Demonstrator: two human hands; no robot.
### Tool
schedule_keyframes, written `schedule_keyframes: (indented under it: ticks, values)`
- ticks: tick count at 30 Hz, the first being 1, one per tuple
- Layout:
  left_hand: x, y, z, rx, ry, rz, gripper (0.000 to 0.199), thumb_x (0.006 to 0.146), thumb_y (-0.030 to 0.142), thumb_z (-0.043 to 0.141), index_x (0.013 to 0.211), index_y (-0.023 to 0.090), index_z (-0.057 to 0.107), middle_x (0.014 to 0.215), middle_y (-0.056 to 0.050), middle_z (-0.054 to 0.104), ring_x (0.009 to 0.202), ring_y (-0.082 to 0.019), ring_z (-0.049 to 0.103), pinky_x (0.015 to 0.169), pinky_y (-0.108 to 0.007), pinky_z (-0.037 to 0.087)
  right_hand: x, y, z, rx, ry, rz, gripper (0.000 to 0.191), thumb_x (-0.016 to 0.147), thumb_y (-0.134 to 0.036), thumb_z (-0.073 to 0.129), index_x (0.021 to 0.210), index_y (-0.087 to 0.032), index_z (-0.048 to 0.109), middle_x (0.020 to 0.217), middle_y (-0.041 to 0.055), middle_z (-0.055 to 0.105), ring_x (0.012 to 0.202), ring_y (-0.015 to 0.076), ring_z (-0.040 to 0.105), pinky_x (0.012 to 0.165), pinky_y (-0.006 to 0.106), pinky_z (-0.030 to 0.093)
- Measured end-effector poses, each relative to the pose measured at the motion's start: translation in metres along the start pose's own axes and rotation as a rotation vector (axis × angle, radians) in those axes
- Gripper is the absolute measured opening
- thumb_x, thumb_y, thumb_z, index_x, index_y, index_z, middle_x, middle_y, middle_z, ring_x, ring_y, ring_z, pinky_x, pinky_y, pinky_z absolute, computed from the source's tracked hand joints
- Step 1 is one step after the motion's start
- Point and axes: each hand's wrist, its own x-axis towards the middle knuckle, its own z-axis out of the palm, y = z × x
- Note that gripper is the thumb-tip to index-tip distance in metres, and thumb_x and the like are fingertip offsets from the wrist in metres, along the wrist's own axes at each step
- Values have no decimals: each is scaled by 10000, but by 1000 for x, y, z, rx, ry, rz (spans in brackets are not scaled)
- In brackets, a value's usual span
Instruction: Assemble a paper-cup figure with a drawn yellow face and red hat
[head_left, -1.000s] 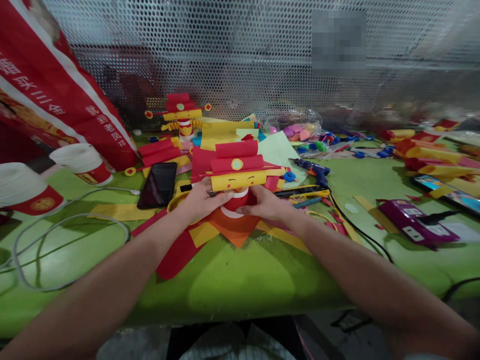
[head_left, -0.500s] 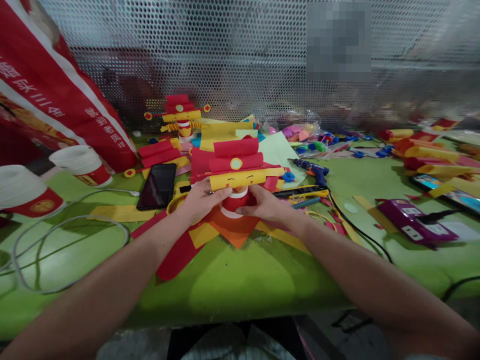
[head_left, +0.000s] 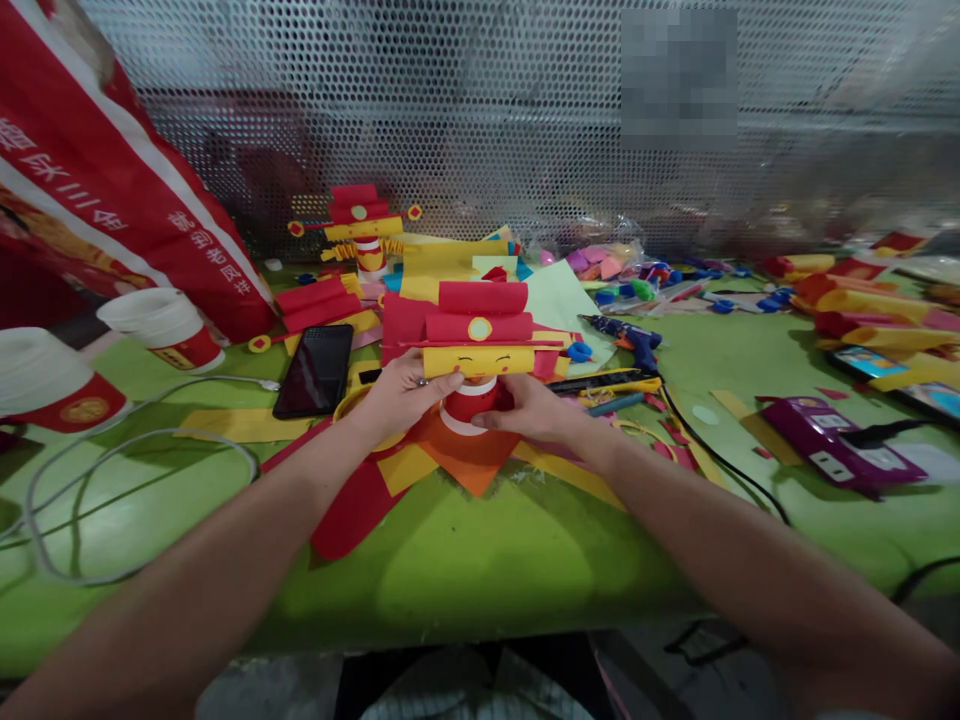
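Note:
In front of me stands a paper figure. Its head is a yellow paper roll (head_left: 480, 361) with a drawn smiling face, topped by red paper rolls (head_left: 480, 327) with a round yellow badge. Below the head is a red and white paper cup (head_left: 471, 408), standing on an orange paper piece (head_left: 474, 460). My left hand (head_left: 401, 395) pinches the left end of the yellow roll, thumb in front. Curled around the right side of the cup is my right hand (head_left: 525, 408), its thumb on the cup's front; its other fingers are partly hidden.
A similar finished-looking figure (head_left: 367, 235) stands at the back. On the left are a phone (head_left: 315, 370), stacked paper cups (head_left: 161, 325) and a white cable (head_left: 142, 440). A glue gun (head_left: 626, 338), a purple power strip (head_left: 840, 445) and paper scraps lie to the right.
The yellow head with its red hat has shifted slightly to the right over the cup and sits more level. Both hands keep nearly the same place.

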Motion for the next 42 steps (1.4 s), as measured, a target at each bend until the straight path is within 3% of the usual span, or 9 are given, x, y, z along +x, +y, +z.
schedule_keyframes:
  ticks: [9, 15, 20, 23, 26, 28, 34, 42]
  values:
    - [-3, 0, -1, -26, -57, -2, 325, 742, 449, 626, 957, 221, 714, 1017, -52, 716, 971, -225, 643, 874, -353, 503, -3, 3, -1, -31, 5, -5, 462, 679, -261, 694, 1118, -187, 568, 1153, 72, 636, 1069, 242, 586, 940, 419, 467]
    - [-3, -2, 6, -86, 31, -15, 330, 722, 460, 648, 916, 205, 727, 982, -53, 726, 931, -224, 660, 840, -331, 523, -4, 2, -1, -20, 32, 83, 410, 652, -278, 727, 1031, -173, 610, 1038, 75, 681, 945, 234, 631, 868, 409, 498]
    - [-3, -3, 9, -151, 79, -13, 277, 719, 436, 662, 886, 228, 737, 966, -39, 731, 893, -208, 670, 818, -313, 530, -5, 3, -2, 334, 113, 133, 428, 658, -427, 712, 1019, -220, 611, 1066, 53, 680, 965, 228, 632, 856, 399, 503]
    - [-4, -4, 8, -133, 78, -8, 266, 722, 415, 664, 905, 233, 732, 976, -36, 729, 918, -210, 665, 841, -331, 525, -3, 4, -2, 493, 268, 82, 429, 603, -483, 735, 940, -248, 612, 1014, 26, 690, 961, 214, 628, 852, 379, 507]
    - [-4, -5, 8, -120, 72, -17, 260, 723, 397, 663, 912, 232, 730, 973, -39, 729, 932, -219, 661, 846, -350, 523, -1, 2, -1, 534, 511, -74, 395, 547, -407, 795, 853, -268, 588, 954, -12, 687, 911, 175, 629, 830, 332, 512]
    - [-4, -5, 8, -128, 81, -36, 252, 716, 388, 669, 903, 230, 731, 963, -40, 731, 926, -222, 662, 837, -352, 524, 0, -1, -1, 538, 562, -151, 368, 545, -351, 808, 828, -269, 587, 912, -23, 689, 865, 158, 634, 807, 318, 518]
    - [-5, -2, 11, -198, 109, -106, 214, 672, 361, 708, 838, 230, 738, 914, -34, 739, 933, -224, 655, 871, -355, 499, -1, -8, 5, 541, 332, -104, 217, 620, -334, 764, 799, -244, 681, 858, -12, 723, 806, 164, 659, 805, 361, 533]
    - [-6, 9, 22, -546, 153, -283, 306, 580, 315, 785, 853, 189, 729, 907, -43, 738, 886, -220, 666, 883, -373, 493, 3, -14, 8, 644, 309, -9, 220, 571, -308, 795, 763, -244, 708, 744, -23, 735, 690, 156, 677, 759, 366, 553]
